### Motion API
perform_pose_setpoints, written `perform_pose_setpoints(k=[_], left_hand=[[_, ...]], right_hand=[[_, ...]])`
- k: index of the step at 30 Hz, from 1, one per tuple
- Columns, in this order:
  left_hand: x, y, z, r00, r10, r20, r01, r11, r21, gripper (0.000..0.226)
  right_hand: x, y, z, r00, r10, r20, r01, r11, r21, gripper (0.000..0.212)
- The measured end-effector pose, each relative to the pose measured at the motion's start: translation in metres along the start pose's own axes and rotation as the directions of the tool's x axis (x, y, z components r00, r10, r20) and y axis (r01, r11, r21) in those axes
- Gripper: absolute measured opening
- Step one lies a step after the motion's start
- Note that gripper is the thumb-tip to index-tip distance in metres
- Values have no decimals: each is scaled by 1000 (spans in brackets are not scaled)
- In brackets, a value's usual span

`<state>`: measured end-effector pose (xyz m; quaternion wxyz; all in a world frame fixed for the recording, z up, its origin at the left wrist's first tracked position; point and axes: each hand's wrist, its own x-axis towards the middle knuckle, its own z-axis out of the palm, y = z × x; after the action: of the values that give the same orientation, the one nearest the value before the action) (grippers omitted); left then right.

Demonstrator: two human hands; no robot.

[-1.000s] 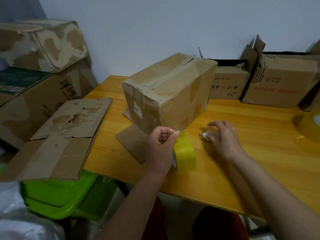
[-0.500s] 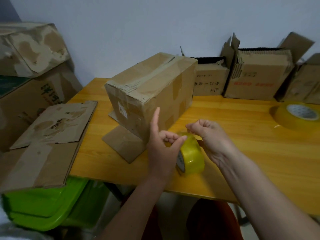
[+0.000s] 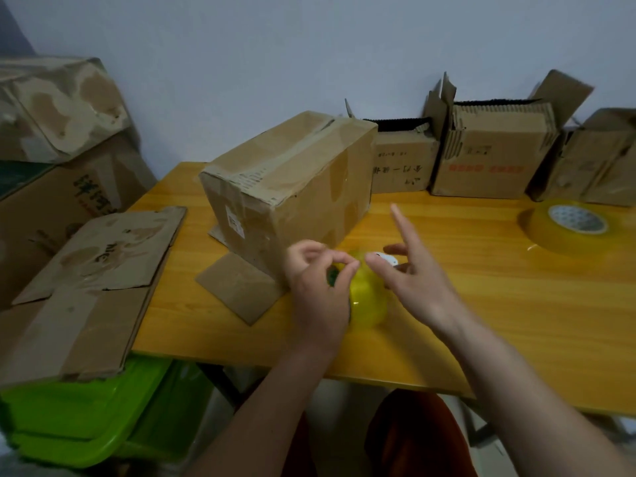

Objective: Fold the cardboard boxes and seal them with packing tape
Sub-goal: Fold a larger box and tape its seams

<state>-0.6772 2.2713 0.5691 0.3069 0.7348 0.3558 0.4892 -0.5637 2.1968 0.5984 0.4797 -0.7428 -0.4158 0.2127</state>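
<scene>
Left hand: the left hand (image 3: 318, 287) is gripping the small yellow tape roll (image 3: 366, 297), fingers curled round it, thumb and forefinger pinching at its top.
Right hand: the right hand (image 3: 418, 280) is hovering beside the roll, fingers spread and holding nothing.
Box: the folded cardboard box (image 3: 289, 187) is standing on the wooden table (image 3: 516, 304), just behind the hands.
Risk: the tape's free end may be sticking back onto the roll if the pinch slips.
Spare: a larger tape roll (image 3: 568, 228) is lying far right.

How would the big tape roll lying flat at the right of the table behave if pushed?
The big tape roll lies flat on the table, so it would probably slide, not roll. Its glossy surface suggests that it is slippery. The thick winding looks fairly heavy for its size.
</scene>
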Motion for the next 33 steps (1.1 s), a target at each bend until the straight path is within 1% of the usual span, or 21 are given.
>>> perform_pose_setpoints(k=[1,2,3,5,6,8,9,10,12,13,14,16,18,19,21,22,24,27,29,31,33], left_hand=[[2,0,1,999,-37,-37,37,999,-8,8],[4,-1,1,997,-57,-54,56,998,-13,8],[5,-1,2,997,-57,-43,56,998,-19,8],[5,0,2,1000,-24,16,24,999,-30,6],[3,2,1,999,7,36,-6,1000,-27,5],[3,7,-3,993,112,35,-112,994,15,21],[5,9,-8,984,180,14,-181,983,43,32],[11,11,-15,968,250,-22,-248,966,79,40],[36,14,-32,931,347,-111,-326,930,170,42],[53,13,-42,922,360,-143,-324,919,224,39],[74,12,-54,923,350,-159,-298,913,279,38],[120,3,-74,954,274,-121,-213,904,371,41],[163,-10,-92,994,109,0,-96,879,467,49],[179,-16,-99,997,-11,75,-29,862,505,55],[195,-26,-108,951,-222,216,78,846,528,65],[196,-30,-110,923,-276,268,104,849,518,65],[192,-36,-115,923,-250,293,77,865,495,60],[175,-39,-125,968,-142,207,15,856,517,47],[161,-35,-133,979,-111,170,-2,831,557,42],[153,-31,-139,985,-60,162,-49,803,594,44],[145,-31,-141,964,-46,261,-72,901,427,46]], right_hand=[[-2,3,-2,997,66,47,-67,998,10,91],[-4,5,-4,984,134,113,-138,990,20,102],[-5,9,-5,966,175,189,-181,983,18,98],[-9,15,-4,933,176,314,-180,984,-18,58],[-11,16,-4,931,156,330,-160,987,-17,44],[-12,14,-9,940,117,320,-99,993,-70,36],[-12,12,-13,943,103,317,-48,983,-175,36],[-11,11,-16,946,92,310,21,939,-342,34],[-9,12,-20,952,106,286,130,707,-695,26],[-9,14,-21,953,128,275,147,601,-786,21],[-8,15,-22,951,157,267,143,542,-828,19],[-8,18,-21,956,185,228,102,520,-848,20],[-4,12,-19,980,127,155,55,577,-815,30],[-2,8,-16,991,79,109,33,642,-766,39],[4,-4,-9,999,4,42,20,834,-552,50],[7,-12,-4,999,-27,40,41,914,-404,53],[16,-29,7,996,-68,64,76,989,-131,60],[35,-55,19,993,-62,102,45,986,158,68],[50,-69,17,991,-50,122,29,985,167,67],[65,-83,12,996,-49,73,46,998,34,63],[77,-97,13,998,-55,21,55,998,2,62]])
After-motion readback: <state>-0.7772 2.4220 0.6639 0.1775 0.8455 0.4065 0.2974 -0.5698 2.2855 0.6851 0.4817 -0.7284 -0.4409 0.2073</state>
